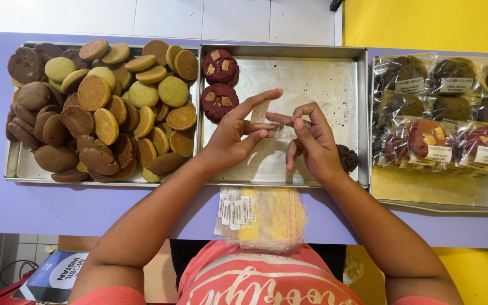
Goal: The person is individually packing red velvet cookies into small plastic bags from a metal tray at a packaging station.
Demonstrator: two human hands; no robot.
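My left hand (234,135) and my right hand (310,141) meet over the middle metal tray (312,73). Both pinch a small clear plastic bag (262,116) between their fingertips. Two dark red cookies (219,85) with pale chunks lie at the tray's far left corner. A dark brown cookie (347,158) sits by my right wrist, partly hidden. A stack of clear bags with labels (258,217) lies on the purple table (57,206) near my body.
A left tray (12,164) is heaped with several brown, green and tan cookies (103,107). On the right, a tray (441,195) holds several bagged, labelled cookies (447,113). A yellow wall stands at right. A blue printed item (57,274) lies below the table.
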